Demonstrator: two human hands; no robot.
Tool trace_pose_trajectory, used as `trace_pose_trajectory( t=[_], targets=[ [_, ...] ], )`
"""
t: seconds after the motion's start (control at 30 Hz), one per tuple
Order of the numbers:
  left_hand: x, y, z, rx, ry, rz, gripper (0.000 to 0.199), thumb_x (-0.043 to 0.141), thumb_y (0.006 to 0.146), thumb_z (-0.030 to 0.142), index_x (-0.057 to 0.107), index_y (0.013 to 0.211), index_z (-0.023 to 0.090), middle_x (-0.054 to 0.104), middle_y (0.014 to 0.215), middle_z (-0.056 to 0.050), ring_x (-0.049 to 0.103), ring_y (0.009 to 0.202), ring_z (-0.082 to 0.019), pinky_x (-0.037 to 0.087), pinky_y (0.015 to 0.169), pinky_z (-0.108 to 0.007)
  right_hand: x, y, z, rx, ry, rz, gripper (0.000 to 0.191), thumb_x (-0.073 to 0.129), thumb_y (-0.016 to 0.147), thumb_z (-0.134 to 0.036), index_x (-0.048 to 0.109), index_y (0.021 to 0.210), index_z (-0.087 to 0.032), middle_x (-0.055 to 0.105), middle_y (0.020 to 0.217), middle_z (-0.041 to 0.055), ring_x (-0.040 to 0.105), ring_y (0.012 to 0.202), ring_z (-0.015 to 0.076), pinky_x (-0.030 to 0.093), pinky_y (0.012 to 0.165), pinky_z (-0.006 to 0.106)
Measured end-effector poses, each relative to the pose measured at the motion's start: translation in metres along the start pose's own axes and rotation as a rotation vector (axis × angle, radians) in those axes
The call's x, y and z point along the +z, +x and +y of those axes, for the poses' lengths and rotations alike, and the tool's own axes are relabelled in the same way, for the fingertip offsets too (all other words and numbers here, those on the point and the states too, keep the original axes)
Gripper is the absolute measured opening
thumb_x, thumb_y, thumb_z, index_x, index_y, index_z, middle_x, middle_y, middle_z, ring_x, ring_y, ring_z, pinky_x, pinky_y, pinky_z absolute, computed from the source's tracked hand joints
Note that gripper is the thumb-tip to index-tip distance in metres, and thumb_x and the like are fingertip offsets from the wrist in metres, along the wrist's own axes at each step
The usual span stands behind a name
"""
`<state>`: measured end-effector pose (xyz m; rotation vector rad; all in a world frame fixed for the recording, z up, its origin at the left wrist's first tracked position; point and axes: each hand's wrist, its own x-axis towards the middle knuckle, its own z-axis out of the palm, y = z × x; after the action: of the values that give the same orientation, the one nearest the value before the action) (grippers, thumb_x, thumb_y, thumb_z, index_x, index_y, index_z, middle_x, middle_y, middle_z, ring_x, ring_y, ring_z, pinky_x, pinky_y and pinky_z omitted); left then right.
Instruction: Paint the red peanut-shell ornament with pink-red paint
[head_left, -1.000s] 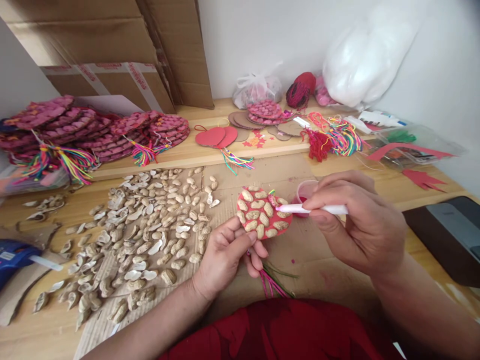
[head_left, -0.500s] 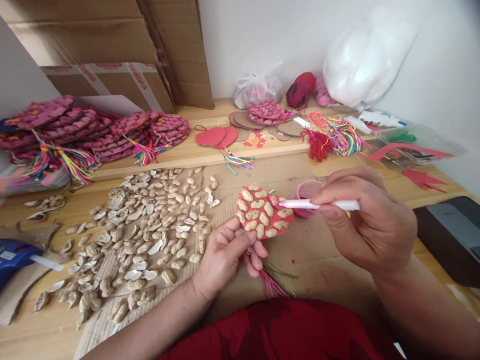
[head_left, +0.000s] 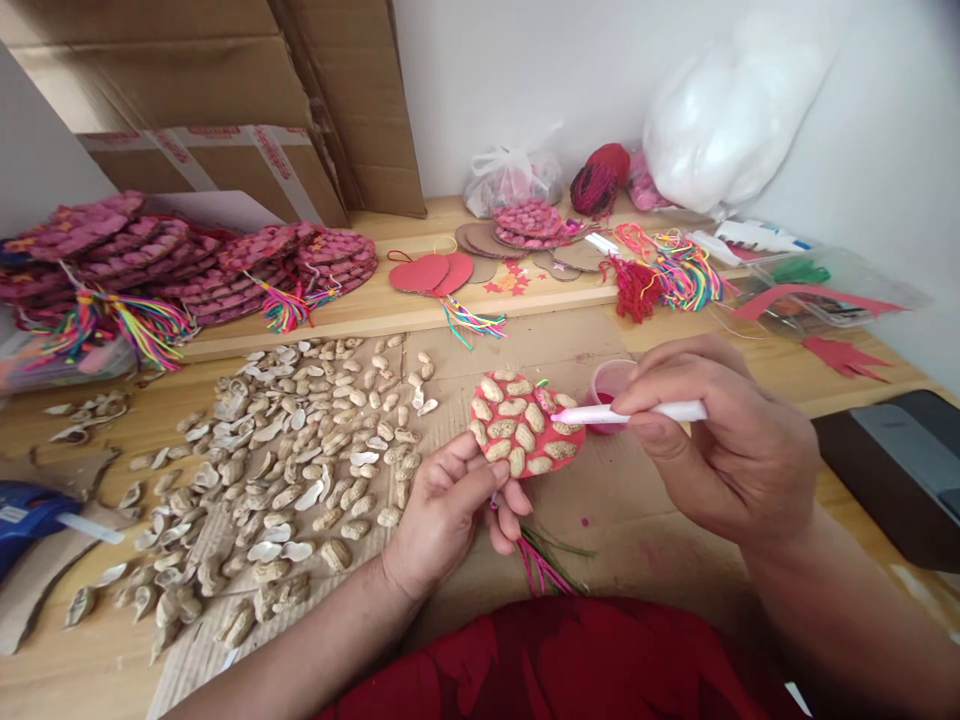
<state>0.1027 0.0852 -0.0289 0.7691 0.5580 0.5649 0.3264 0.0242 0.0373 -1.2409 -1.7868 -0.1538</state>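
Note:
A red disc (head_left: 550, 447) covered with peanut shells is pinched at its lower left edge by my left hand (head_left: 457, 500). Pink and green cords (head_left: 544, 565) show below it. My right hand (head_left: 720, 440) grips a white brush-like pen (head_left: 600, 412), its pink tip at the disc's upper right. One shell near that tip (head_left: 544, 400) is coloured pink; the others are plain tan. Behind the pen stands a small clear cup (head_left: 609, 380) with dark pink liquid, partly hidden by my right hand.
Loose peanut shells (head_left: 289, 470) spread over the left. A blue glue gun (head_left: 34, 515) lies far left. Stacked pink discs (head_left: 112, 250), red discs (head_left: 431, 272) and coloured tassels (head_left: 686, 272) line the back ledge. At right are a plastic box (head_left: 832, 285) and a dark case (head_left: 892, 470).
The pen and my right hand have shifted slightly left and down, with the tip now a little lower on the disc. My left hand keeps its hold.

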Motion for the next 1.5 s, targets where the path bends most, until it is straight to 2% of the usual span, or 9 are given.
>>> trace_pose_trajectory(
  t=[0.27, 0.47, 0.73, 0.93, 1.17, 1.3, 1.5],
  targets=[
    [0.0002, 0.0002, 0.0000, 0.000, 0.016, 0.009, 0.022, 0.071, 0.088, 0.028, 0.063, 0.102, 0.012, 0.073, 0.067, -0.003, 0.062, 0.041, -0.010, 0.051, 0.036, -0.015, -0.0001, -0.0001, 0.0009, -0.011, -0.048, 0.021, 0.009, 0.068, 0.084, -0.016, 0.068, 0.091, -0.020, 0.074, 0.085, 0.0049, 0.064, 0.084, 0.0223, 0.051, 0.078, 0.042],
    [-0.0005, 0.0007, -0.0002, -0.001, 0.007, -0.002, 0.023, 0.071, 0.088, 0.028, 0.063, 0.103, 0.013, 0.073, 0.067, -0.003, 0.062, 0.041, -0.010, 0.051, 0.036, -0.015, -0.0007, 0.0008, 0.0004, -0.027, -0.055, -0.029, 0.008, 0.068, 0.086, -0.019, 0.068, 0.093, -0.023, 0.072, 0.082, 0.0022, 0.065, 0.085, 0.0218, 0.050, 0.079, 0.041],
    [0.0005, 0.0000, 0.0006, -0.004, 0.009, 0.003, 0.023, 0.071, 0.087, 0.028, 0.062, 0.101, 0.013, 0.073, 0.066, -0.003, 0.061, 0.041, -0.010, 0.050, 0.036, -0.015, -0.0032, 0.0018, 0.0045, -0.018, -0.036, 0.044, 0.015, 0.068, 0.082, -0.014, 0.066, 0.094, -0.024, 0.071, 0.080, 0.0028, 0.062, 0.080, 0.0228, 0.049, 0.075, 0.042],
    [-0.0010, -0.0001, 0.0014, -0.021, -0.001, -0.011, 0.022, 0.070, 0.087, 0.028, 0.063, 0.102, 0.013, 0.072, 0.064, -0.003, 0.058, 0.039, -0.009, 0.048, 0.034, -0.014, -0.0046, 0.0019, 0.0069, 0.022, 0.059, 0.024, 0.016, 0.066, 0.082, -0.013, 0.067, 0.095, -0.024, 0.069, 0.077, 0.0028, 0.062, 0.078, 0.0221, 0.048, 0.073, 0.041],
    [-0.0030, 0.0004, 0.0010, -0.026, -0.016, -0.018, 0.021, 0.069, 0.087, 0.028, 0.062, 0.101, 0.013, 0.072, 0.064, -0.002, 0.057, 0.037, -0.009, 0.045, 0.033, -0.013, -0.0040, 0.0017, 0.0063, 0.055, 0.059, 0.118, 0.014, 0.065, 0.084, -0.015, 0.068, 0.093, -0.025, 0.069, 0.077, 0.0029, 0.062, 0.077, 0.0226, 0.048, 0.072, 0.042],
    [-0.0041, 0.0002, 0.0002, -0.026, -0.030, -0.023, 0.021, 0.069, 0.087, 0.028, 0.062, 0.101, 0.013, 0.072, 0.063, -0.002, 0.057, 0.037, -0.009, 0.045, 0.033, -0.014, -0.0037, 0.0016, 0.0051, 0.051, 0.120, 0.069, 0.017, 0.066, 0.083, -0.013, 0.068, 0.095, -0.025, 0.069, 0.077, 0.0032, 0.063, 0.079, 0.0230, 0.050, 0.071, 0.041],
    [-0.0033, 0.0003, 0.0009, -0.028, -0.013, -0.006, 0.021, 0.069, 0.088, 0.027, 0.063, 0.101, 0.013, 0.072, 0.064, -0.002, 0.058, 0.038, -0.009, 0.046, 0.033, -0.014, -0.0038, 0.0016, 0.0052, 0.009, 0.040, 0.071, 0.016, 0.066, 0.083, -0.014, 0.067, 0.094, -0.024, 0.071, 0.078, 0.0024, 0.063, 0.079, 0.0223, 0.048, 0.074, 0.042]
  ],
)
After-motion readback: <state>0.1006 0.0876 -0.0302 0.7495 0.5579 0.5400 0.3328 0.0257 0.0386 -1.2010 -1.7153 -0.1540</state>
